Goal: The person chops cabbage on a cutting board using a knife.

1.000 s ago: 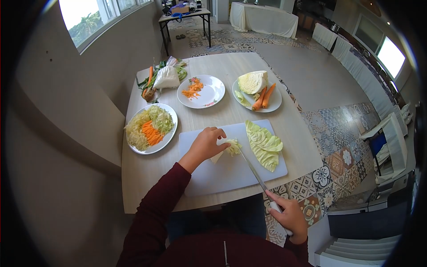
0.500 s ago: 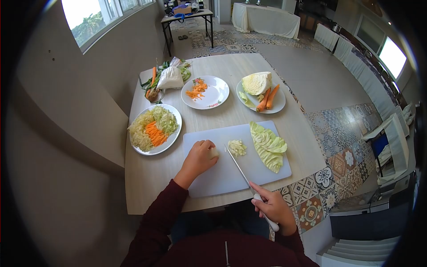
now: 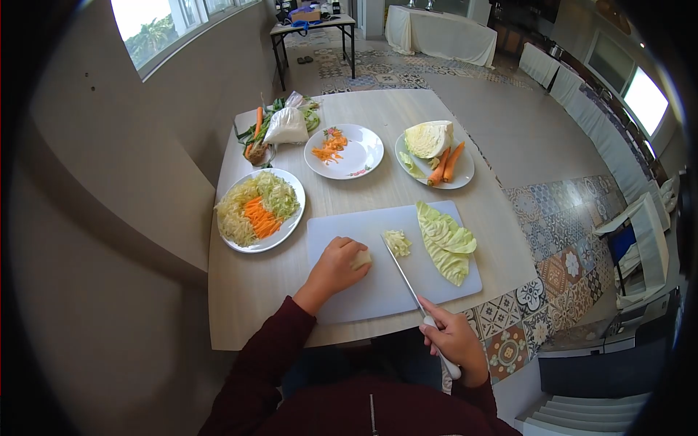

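Observation:
My left hand [image 3: 337,269] rests on the white cutting board [image 3: 356,304], its fingers curled around a pale piece of cabbage [image 3: 361,259]. In my right hand [image 3: 452,337] is a kitchen knife [image 3: 406,280] with a white handle, its blade slanting up and left across the board. The knife's tip touches or lies right beside a small heap of shredded cabbage [image 3: 398,244]. Several loose cabbage leaves [image 3: 445,243] lie stacked on the board's right side, apart from both hands.
Left of the board stands a plate [image 3: 294,225] of shredded vegetables. Behind are a floral plate [image 3: 363,149] with carrot bits and a plate [image 3: 459,182] holding a cabbage chunk [image 3: 429,138] and carrots [image 3: 445,167]. A white bag [image 3: 287,127] sits among vegetables at the back left.
The view has shifted slightly, moving everything a little to the right. The knife's blade has come closer to the shredded cabbage. My left hand keeps its hold on the cabbage piece.

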Demonstrator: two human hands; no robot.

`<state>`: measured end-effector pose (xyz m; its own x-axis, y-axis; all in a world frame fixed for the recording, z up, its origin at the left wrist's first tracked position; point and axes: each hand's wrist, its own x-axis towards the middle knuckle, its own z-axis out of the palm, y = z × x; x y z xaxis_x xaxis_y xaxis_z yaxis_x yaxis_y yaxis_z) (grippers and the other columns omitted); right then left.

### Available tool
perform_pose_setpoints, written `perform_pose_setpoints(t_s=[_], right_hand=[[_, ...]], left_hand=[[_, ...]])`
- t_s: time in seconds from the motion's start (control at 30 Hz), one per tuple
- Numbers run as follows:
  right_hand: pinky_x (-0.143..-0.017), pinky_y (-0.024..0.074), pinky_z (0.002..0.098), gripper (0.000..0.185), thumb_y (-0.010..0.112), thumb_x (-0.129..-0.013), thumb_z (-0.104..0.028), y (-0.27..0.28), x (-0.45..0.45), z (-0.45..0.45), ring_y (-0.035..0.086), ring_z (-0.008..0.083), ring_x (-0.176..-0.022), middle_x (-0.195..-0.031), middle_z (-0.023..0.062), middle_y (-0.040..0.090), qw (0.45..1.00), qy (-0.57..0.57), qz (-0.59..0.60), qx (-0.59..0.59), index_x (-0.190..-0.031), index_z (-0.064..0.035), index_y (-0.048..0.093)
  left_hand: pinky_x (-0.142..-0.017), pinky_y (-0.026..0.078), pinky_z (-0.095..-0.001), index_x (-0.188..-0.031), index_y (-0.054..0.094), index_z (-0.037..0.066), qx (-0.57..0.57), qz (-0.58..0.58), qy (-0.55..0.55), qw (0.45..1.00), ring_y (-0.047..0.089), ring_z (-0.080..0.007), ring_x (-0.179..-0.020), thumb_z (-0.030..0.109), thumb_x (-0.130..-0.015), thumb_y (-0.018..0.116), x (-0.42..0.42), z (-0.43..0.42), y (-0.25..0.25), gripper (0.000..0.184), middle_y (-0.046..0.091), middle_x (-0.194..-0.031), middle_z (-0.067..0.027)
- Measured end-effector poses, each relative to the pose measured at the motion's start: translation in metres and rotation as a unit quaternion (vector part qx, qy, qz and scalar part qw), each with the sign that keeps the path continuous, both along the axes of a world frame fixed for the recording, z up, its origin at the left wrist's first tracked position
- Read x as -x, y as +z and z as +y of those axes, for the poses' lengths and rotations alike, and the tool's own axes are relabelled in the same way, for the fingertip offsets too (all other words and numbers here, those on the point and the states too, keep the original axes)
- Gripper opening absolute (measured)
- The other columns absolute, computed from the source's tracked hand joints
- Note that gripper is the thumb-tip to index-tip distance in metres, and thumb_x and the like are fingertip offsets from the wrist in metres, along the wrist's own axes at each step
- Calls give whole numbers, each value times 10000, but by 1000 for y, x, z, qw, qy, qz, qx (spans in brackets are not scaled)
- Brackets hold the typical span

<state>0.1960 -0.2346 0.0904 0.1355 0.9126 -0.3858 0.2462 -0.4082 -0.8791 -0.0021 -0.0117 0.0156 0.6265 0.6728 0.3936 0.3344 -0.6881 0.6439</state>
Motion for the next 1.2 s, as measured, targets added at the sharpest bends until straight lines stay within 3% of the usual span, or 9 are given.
perform_pose_setpoints(t_s=[0.97, 1.07, 1.2], right_hand=[[-534, 508, 259, 582, 615, -926, -108, -10, 0, 4, 579, 89, -520, -658, 47, 625, 999, -33, 10, -9, -1496, -137, 498], [-492, 479, 222, 587, 614, -935, -25, -9, 0, 4, 556, 57, -511, -656, 20, 610, 999, -29, 5, -15, -1501, -121, 490], [-488, 475, 223, 590, 614, -937, -22, -12, 2, 3, 550, 57, -511, -665, 19, 606, 998, -45, 41, -8, -1504, -122, 487]], left_hand=[[-870, 528, -414, -1039, 724, 4, -31, 33, -16, 999, 627, -342, -975, 155, -781, 784, -33, 21, -3, 305, 677, -995, -158], [-864, 525, -417, -1079, 715, 11, -53, 27, -29, 998, 624, -340, -963, 143, -790, 775, -31, 16, -6, 324, 661, -1003, -153], [-847, 522, -422, -1124, 701, 26, -81, 32, -9, 996, 617, -336, -952, 127, -797, 764, -25, 6, -5, 348, 642, -1005, -145]])
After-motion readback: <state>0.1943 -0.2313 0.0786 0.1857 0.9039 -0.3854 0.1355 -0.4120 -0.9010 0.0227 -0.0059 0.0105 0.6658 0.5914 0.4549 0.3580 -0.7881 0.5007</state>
